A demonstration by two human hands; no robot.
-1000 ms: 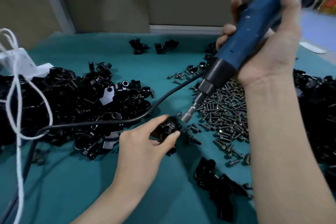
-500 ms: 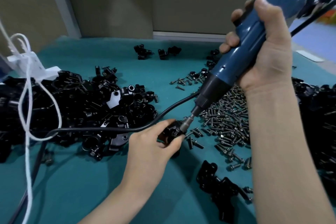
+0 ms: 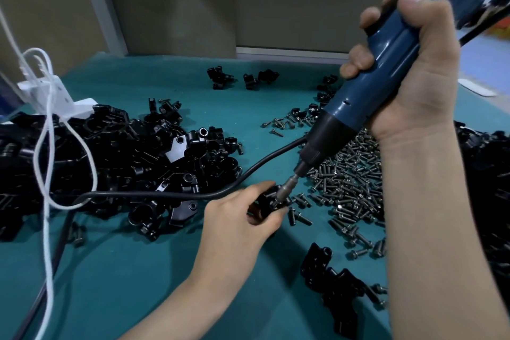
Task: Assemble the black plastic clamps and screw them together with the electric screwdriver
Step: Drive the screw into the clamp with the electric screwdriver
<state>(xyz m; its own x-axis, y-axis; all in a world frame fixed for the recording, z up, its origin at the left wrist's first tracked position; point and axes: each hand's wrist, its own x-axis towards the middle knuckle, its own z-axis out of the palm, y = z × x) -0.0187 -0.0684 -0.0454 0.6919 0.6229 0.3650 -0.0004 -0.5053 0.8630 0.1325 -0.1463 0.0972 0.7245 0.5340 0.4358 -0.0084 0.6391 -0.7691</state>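
Observation:
My left hand (image 3: 237, 225) pinches a small black plastic clamp (image 3: 266, 203) on the teal table, between thumb and fingers. My right hand (image 3: 408, 72) grips the blue electric screwdriver (image 3: 367, 85), tilted down to the left. Its metal bit (image 3: 287, 186) sits on the top of the held clamp. A heap of loose black clamp parts (image 3: 116, 163) lies to the left. A spread of dark screws (image 3: 350, 182) lies to the right of the clamp.
The screwdriver's black cable (image 3: 171, 194) runs left across the parts heap. A white cord (image 3: 48, 163) and a white box (image 3: 47, 91) sit at far left. More black parts lie near the front (image 3: 336, 276), at the back (image 3: 242, 78) and at the right edge (image 3: 485, 174).
The screwdriver has come down and its bit now sits on the clamp held in my left hand. The view has shifted slightly downward.

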